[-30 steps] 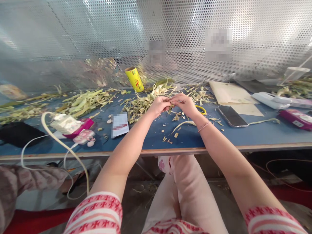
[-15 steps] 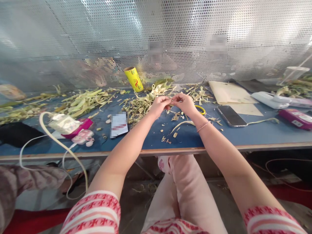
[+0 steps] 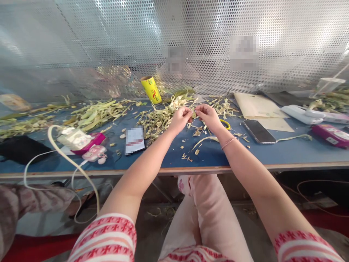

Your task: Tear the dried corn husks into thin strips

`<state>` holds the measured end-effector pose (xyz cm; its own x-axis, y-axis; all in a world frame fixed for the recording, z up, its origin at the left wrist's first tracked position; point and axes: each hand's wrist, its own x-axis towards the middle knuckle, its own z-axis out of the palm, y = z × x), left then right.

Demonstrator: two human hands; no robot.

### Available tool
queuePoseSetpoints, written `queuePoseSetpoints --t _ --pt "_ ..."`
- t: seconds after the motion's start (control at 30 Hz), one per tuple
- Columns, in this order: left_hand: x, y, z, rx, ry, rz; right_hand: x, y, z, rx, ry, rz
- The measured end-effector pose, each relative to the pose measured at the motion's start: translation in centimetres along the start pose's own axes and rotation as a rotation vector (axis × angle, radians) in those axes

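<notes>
My left hand (image 3: 181, 118) and my right hand (image 3: 207, 115) meet above the middle of the blue table, fingers pinched. Between their fingertips sits a small greenish piece of dried leaf (image 3: 193, 114), gripped from both sides. Just beyond and to the left of my left hand lies a heap of dried greenish plant scraps (image 3: 156, 120). Pale curled strips (image 3: 181, 99) lie on top behind my hands. Close to my right wrist rest a yellow ring (image 3: 225, 124) and a long pale strip (image 3: 204, 139).
A tilted yellow cardboard tube (image 3: 151, 90) stands behind the heap, near the perforated metal panel (image 3: 201, 32). Left are a phone (image 3: 135, 141), purple-and-white device (image 3: 89, 142) with cables, and more plant strips (image 3: 100, 112). Right: a dark phone (image 3: 260, 131), beige sheets (image 3: 259, 105) and a purple box (image 3: 330, 135).
My hands have drawn slightly apart, and the small greenish piece now shows between the fingertips. The camera view has shifted a little; the things on the table look unmoved.
</notes>
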<state>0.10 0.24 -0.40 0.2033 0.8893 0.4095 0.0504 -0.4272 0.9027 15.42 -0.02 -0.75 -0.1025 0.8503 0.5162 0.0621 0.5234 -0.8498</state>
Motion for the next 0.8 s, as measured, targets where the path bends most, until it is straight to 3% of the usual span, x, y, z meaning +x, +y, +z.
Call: queuePoseSetpoints --t 0.3,0.47,0.63,0.7,0.8 --pt "0.8 -1.1 -0.2 -0.401 0.010 -0.202 0.3 1.5 -0.2 0.159 0.218 0.352" --pt "1.3 -1.6 -0.9 -0.313 0.181 -0.222 0.4 1.9 -0.6 0.170 0.237 0.415" --pt "2.0 -2.6 -2.2 -0.208 0.311 -0.235 0.9 2.7 -2.5 -0.028 0.396 0.358" --pt "2.1 -2.8 -2.8 -0.148 0.315 -0.237 0.9 3.3 -2.9 -0.260 0.350 0.299" --pt "2.0 -2.9 -3.7 0.068 0.377 -0.197 0.5 3.9 -2.8 -0.593 0.079 0.220"
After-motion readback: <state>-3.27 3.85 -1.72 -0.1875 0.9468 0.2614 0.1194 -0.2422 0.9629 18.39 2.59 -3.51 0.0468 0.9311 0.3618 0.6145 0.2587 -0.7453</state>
